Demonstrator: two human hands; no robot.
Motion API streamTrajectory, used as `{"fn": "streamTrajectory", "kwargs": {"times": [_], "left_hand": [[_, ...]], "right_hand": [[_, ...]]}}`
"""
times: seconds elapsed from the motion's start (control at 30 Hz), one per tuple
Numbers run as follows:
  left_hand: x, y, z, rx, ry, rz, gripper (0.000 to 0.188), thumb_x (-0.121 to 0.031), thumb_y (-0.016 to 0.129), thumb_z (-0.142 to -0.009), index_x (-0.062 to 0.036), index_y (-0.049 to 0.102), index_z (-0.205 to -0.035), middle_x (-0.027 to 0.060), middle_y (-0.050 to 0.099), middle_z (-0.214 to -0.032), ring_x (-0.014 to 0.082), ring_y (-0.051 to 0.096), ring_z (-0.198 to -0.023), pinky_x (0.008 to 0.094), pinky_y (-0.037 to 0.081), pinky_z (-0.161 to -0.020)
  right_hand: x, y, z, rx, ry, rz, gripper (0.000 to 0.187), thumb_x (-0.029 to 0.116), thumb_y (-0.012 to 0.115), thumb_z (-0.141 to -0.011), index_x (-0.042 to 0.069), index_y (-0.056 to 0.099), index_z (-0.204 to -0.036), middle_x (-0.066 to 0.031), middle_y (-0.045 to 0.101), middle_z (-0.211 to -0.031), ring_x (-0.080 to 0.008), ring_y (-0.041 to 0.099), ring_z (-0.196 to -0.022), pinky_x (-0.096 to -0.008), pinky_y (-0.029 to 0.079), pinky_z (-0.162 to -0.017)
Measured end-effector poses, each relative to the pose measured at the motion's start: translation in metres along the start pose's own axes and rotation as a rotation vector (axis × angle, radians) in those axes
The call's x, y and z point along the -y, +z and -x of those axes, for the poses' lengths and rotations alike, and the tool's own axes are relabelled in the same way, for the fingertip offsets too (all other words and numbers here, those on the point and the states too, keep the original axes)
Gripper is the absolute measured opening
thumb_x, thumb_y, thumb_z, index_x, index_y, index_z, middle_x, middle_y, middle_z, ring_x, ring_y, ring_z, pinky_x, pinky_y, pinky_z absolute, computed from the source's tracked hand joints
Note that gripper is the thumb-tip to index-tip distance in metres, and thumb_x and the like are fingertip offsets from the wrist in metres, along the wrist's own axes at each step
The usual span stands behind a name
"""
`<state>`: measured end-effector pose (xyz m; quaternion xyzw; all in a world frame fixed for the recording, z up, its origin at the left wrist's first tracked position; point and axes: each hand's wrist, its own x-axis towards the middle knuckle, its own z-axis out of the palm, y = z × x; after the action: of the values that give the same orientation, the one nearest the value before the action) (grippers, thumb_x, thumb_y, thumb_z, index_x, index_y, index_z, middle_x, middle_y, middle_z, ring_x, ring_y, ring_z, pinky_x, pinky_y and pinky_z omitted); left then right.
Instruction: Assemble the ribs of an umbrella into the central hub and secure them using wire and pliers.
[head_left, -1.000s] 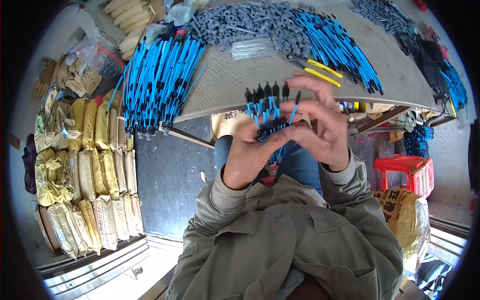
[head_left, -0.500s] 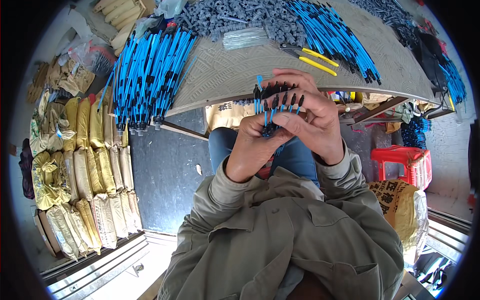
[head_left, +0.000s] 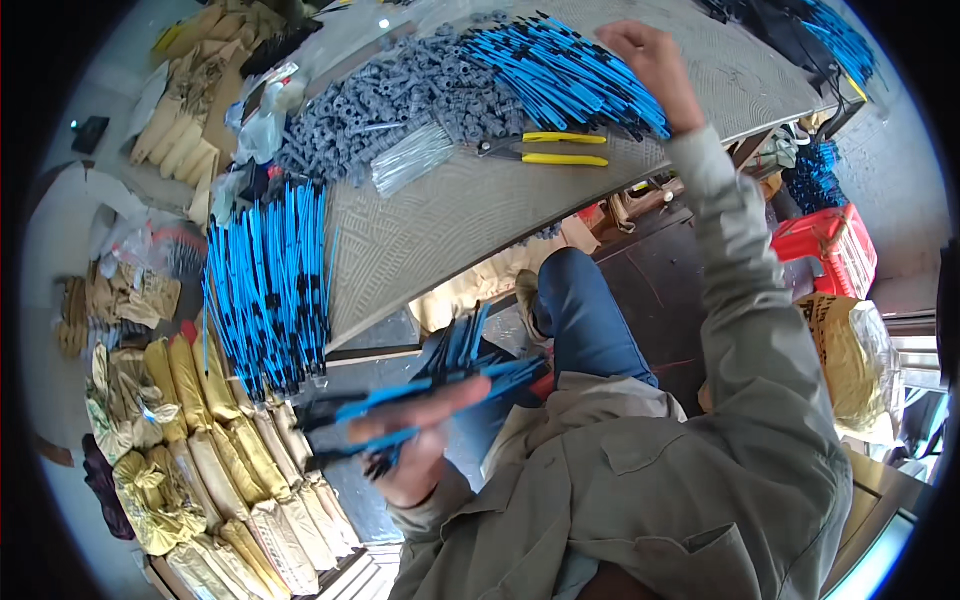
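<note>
My left hand (head_left: 418,440) is low at my left side, below the table edge, holding a fanned bundle of blue rods with black tips (head_left: 450,378). My right hand (head_left: 648,62) is stretched far out over the table, its fingers curled on the right-hand pile of blue rods (head_left: 560,65); whether it grips any I cannot tell. A heap of small grey tube pieces (head_left: 400,100) lies to the left of that pile. Yellow-handled pliers (head_left: 550,148) rest on the tabletop (head_left: 450,220) near my right forearm.
A second pile of blue rods (head_left: 268,285) hangs over the table's left end. Yellow sacks (head_left: 200,440) line the floor at left. A red plastic crate (head_left: 830,250) and a yellow bag (head_left: 850,360) stand at right. A clear bag of thin rods (head_left: 410,160) lies beside the grey pieces.
My hands were together in front of me on the bundle. Now the left has dropped low to the left with the bundle, and the right has reached out to the pile on the table.
</note>
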<state>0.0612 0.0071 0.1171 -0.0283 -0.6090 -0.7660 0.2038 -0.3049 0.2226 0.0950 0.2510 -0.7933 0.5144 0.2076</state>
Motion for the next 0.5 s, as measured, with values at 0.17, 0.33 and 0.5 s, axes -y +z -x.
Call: {"fn": "streamTrajectory", "kwargs": {"times": [0.17,0.33,0.5], "left_hand": [[0.009,-0.001,-0.006,0.128,0.073,0.066,0.028,-0.019,0.056,-0.084,-0.0006,0.055,-0.106,0.0264,0.063,-0.093,0.0372,0.063,-0.085,0.0492,0.048,-0.081],[0.033,0.007,-0.005,-0.024,-0.253,0.037,0.028,-0.017,0.057,-0.085,-0.0020,0.054,-0.108,0.0257,0.063,-0.094,0.0366,0.063,-0.086,0.0495,0.047,-0.084],[0.050,0.018,-0.008,-0.102,-0.422,0.241,0.024,-0.001,0.058,-0.082,0.0022,0.055,-0.106,0.0218,0.063,-0.097,0.0329,0.062,-0.091,0.0466,0.048,-0.084]], "right_hand": [[-0.102,0.004,-0.042,0.196,0.016,0.747,0.025,0.032,0.053,-0.084,0.011,0.065,-0.092,-0.0152,0.064,-0.082,-0.0321,0.062,-0.079,-0.0380,0.049,-0.071],[-0.140,0.005,-0.054,-0.122,0.106,0.862,0.031,0.038,0.049,-0.085,0.012,0.062,-0.095,-0.0115,0.065,-0.081,-0.0330,0.061,-0.080,-0.0432,0.048,-0.070],[-0.107,-0.015,-0.062,-0.168,0.186,0.588,0.030,0.038,0.047,-0.086,0.013,0.059,-0.098,-0.0119,0.064,-0.081,-0.0343,0.061,-0.078,-0.0447,0.048,-0.067]]}}
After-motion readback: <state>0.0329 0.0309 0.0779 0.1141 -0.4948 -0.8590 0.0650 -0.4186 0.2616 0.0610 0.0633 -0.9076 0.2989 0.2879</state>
